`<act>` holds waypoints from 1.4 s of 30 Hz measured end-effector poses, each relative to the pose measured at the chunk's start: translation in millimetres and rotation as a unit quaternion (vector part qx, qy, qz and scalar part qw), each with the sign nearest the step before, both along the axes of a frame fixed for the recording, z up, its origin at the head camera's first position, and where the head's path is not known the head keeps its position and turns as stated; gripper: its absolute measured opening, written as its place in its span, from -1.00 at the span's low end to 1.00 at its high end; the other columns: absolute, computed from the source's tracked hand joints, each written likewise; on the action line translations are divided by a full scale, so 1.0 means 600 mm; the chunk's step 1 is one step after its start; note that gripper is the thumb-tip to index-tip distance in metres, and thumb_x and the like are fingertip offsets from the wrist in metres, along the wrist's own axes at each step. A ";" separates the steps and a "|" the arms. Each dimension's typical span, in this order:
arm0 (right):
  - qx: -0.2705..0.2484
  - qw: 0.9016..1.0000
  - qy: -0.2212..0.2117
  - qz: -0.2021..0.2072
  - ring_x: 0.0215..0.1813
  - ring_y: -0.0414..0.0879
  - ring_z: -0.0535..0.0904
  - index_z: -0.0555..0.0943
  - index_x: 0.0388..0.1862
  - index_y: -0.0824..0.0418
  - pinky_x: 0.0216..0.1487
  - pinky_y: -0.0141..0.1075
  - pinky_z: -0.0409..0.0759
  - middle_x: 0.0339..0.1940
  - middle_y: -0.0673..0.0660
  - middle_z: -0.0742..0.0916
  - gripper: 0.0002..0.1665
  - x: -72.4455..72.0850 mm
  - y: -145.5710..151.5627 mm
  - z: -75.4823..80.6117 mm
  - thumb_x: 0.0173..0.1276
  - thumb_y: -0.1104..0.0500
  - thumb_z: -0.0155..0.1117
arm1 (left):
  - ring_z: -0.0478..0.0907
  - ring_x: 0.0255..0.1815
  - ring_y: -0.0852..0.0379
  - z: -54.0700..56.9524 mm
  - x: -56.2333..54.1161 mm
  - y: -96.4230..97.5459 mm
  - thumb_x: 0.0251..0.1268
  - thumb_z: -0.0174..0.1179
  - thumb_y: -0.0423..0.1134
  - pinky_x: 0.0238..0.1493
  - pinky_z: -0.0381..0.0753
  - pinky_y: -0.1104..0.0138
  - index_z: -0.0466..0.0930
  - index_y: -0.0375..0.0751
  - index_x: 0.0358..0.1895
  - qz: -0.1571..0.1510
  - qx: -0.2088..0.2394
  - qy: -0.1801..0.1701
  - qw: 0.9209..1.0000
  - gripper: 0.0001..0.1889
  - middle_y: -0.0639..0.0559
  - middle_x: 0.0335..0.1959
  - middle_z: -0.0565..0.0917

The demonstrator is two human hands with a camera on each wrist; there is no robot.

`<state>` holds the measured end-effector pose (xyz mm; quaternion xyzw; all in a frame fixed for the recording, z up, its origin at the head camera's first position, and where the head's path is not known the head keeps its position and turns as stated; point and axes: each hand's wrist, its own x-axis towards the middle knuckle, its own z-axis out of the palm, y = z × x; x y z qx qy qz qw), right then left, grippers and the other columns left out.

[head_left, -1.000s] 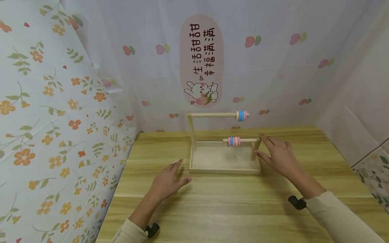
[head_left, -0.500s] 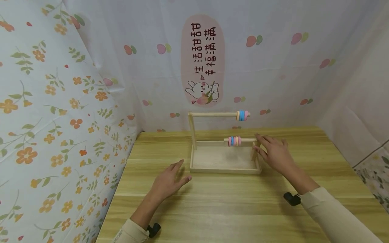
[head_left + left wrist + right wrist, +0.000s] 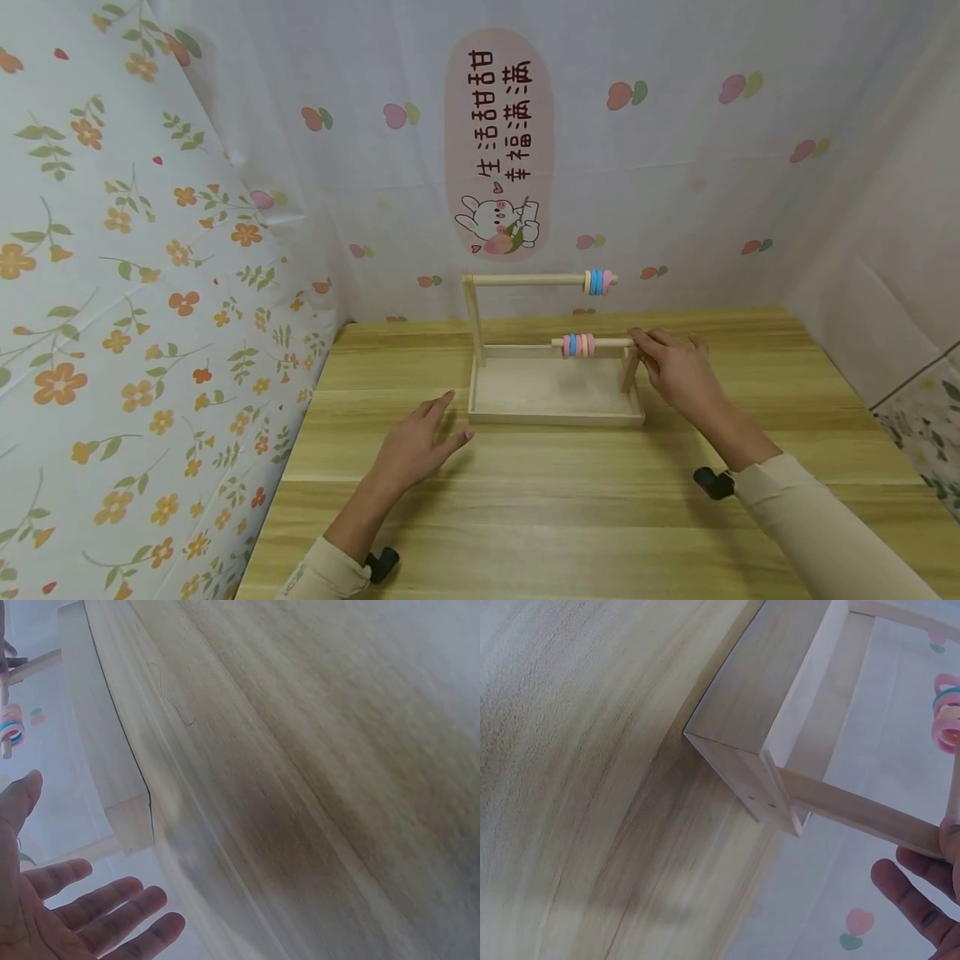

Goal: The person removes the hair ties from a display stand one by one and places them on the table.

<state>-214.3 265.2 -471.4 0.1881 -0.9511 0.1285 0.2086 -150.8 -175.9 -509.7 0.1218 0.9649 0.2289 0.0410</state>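
On the table stands a wooden rack (image 3: 555, 419) with a shallow tray base, a tall post at left and a short post (image 3: 630, 371) at right. Its upper rod carries several coloured rings (image 3: 597, 282) near the free end; the lower rod holds several more rings (image 3: 578, 346). My right hand (image 3: 678, 371) pinches the top of the short post, where the lower rod joins; the right wrist view shows fingers (image 3: 911, 896) at that post (image 3: 862, 814). Off the tray's front left corner is my left hand (image 3: 412, 446), fingers spread and holding nothing, as the left wrist view of the hand (image 3: 45, 915) confirms.
A wood-grain table (image 3: 555, 508) extends around the rack. Behind it hangs a white printed cloth (image 3: 390, 192), and a flowered cloth (image 3: 150, 333) closes off the left side. A black wrist-worn piece (image 3: 712, 483) sits under the right cuff.
My right hand has moved slightly left, its thumb and fingers closing in on the top of the short post. The left hand, rack and rings look unchanged.
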 end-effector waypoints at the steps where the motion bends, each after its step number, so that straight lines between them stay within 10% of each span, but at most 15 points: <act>1: -0.001 1.000 0.003 0.000 -0.13 0.29 0.83 0.69 0.42 0.30 0.25 0.71 0.48 0.00 0.26 0.86 -0.51 0.000 0.000 0.000 0.55 0.33 0.42 | 0.65 0.43 -0.38 0.000 -0.001 0.001 0.61 0.18 0.39 0.19 0.76 -0.28 0.30 -0.02 0.76 0.001 0.001 0.001 1.000 -0.13 -0.32 0.58 0.55; 42: -0.005 1.000 -0.010 -0.024 -0.12 0.31 0.84 0.75 0.36 0.22 0.28 0.75 0.42 0.02 0.23 0.88 -0.60 -0.001 -0.005 0.005 0.60 0.29 0.38 | 0.63 0.47 -0.32 0.022 -0.046 0.082 0.72 0.21 0.12 0.41 0.69 -0.19 0.36 -0.15 0.70 -0.055 0.063 0.061 0.995 -0.29 -0.29 0.53 0.59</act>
